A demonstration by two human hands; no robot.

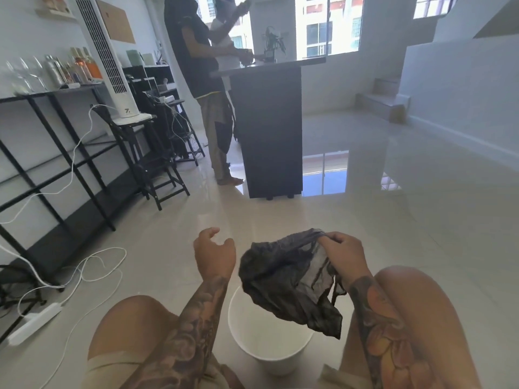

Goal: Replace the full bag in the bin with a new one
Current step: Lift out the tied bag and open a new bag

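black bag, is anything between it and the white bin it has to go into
Nothing visible. The black bag, pinched by the right hand, hangs directly above the open white bin, which looks empty. The left hand is off to the side, holding nothing.

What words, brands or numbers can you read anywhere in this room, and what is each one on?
"7": a dark logo mark low on the white tower fan, near its base. Smaller print just under it is too blurred to read.
Bottles on the black shelf: their labels are too small and blurred to read.
Black bag and white bin: no print shows on either.
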